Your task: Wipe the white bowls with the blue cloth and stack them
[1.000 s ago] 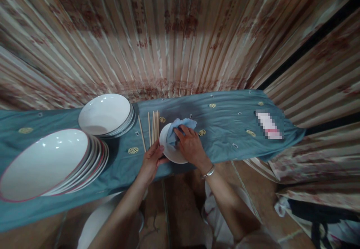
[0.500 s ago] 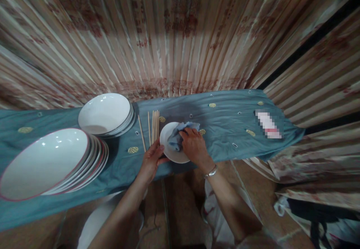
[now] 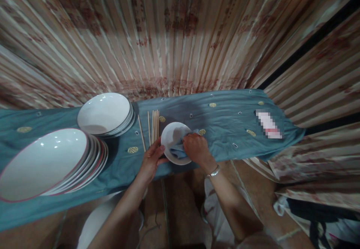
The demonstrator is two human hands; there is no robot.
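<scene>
Near the table's front edge is a small white bowl [image 3: 169, 135]. My left hand [image 3: 152, 159] grips its left rim, thumb on top and fingers beneath. My right hand [image 3: 196, 148] is closed around a blue-grey cloth [image 3: 179, 152], which is pressed against the inside of the bowl, on its right and lower part. Several wooden chopsticks [image 3: 154, 125] lie on the tablecloth just left of the bowl, some side by side and others apart.
On the left stand a stack of white plates with red rims [image 3: 45, 162] and, behind it, a stack of white bowls [image 3: 104, 112]. A pixelated pink-and-white item [image 3: 268, 124] lies at the right. Pleated curtains [image 3: 174, 39] hang behind the patterned teal tablecloth [image 3: 225, 121].
My right hand has moved the cloth slightly lower and toward the near side inside the bowl, baring more of its far part. My left hand keeps its hold, and the bowl has barely shifted.
</scene>
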